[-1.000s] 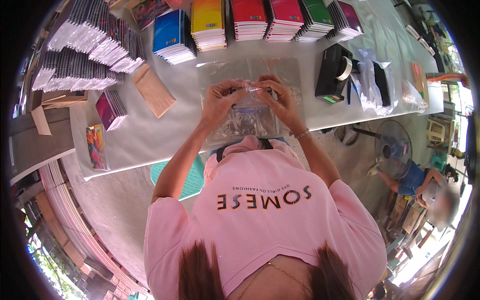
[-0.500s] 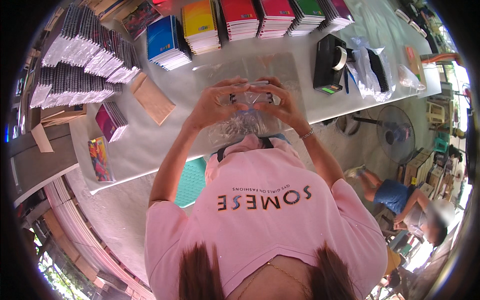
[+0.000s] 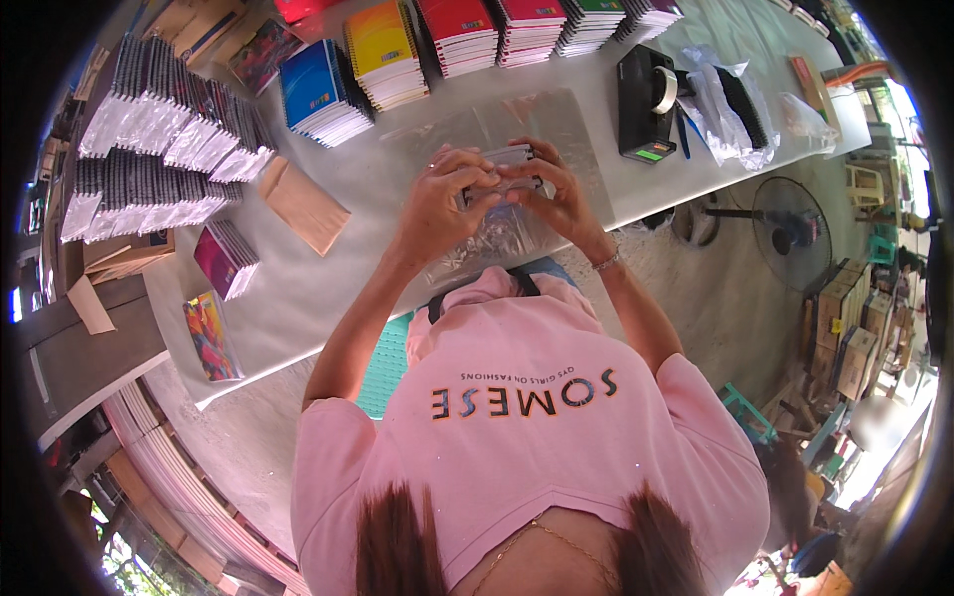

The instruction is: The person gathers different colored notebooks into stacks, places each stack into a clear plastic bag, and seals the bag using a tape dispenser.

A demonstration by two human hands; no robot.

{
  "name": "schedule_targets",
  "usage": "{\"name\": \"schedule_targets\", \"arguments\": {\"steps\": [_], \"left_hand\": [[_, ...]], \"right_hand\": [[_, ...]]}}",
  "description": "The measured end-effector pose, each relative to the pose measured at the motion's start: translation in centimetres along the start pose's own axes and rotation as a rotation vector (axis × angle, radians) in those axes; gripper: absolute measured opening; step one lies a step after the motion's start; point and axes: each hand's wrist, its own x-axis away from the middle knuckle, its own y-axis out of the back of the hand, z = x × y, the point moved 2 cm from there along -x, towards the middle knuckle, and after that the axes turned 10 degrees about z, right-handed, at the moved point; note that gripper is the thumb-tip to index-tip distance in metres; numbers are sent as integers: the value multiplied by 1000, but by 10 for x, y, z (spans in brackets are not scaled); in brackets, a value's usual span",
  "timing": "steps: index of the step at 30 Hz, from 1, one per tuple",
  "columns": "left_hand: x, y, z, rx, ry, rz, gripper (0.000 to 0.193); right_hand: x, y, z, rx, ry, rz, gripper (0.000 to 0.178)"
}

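Over the near middle of the table, my left hand (image 3: 447, 204) and my right hand (image 3: 550, 194) are both closed around one small bundle in clear plastic (image 3: 513, 156). Pale surfaces and dark edge pieces show between my fingers, but its exact kind is mostly hidden by them. My fingertips nearly meet over its middle. Under my hands a clear plastic sheet (image 3: 571, 129) lies flat, its loose crinkled part (image 3: 487, 243) reaching toward my lap.
Spiral notebook stacks, including a blue one (image 3: 316, 87) and a yellow one (image 3: 383, 50), line the back. Plastic-wrapped notebooks (image 3: 169, 114) are piled left, near a brown cardboard piece (image 3: 303, 206). A black tape dispenser (image 3: 641, 104) stands right; a fan (image 3: 792, 233) is beyond the table edge.
My hands have turned and shifted slightly on the bundle, the left fingers curling more over it. The view has tilted a little. The person at the right is now mostly out of sight.
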Motion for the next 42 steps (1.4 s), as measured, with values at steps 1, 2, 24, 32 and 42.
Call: {"name": "schedule_targets", "arguments": {"steps": [1,2,24,32,42], "left_hand": [[-1,0,-2,-44,-28,-15,11],[-3,1,-5,-99,-24,-11,9],[11,-13,-2,-185,-55,-102,25],[23,-19,8,-328,-165,-143,10],[26,-21,18,-490,-214,-191,5]], "right_hand": [[0,0,-1,-8,4,2,29],[0,0,-1,-16,8,5,29],[7,-4,1,-23,-8,-55,27],[19,34,-12,270,-130,-537,34],[49,160,-119,123,-748,-805,39]]}}
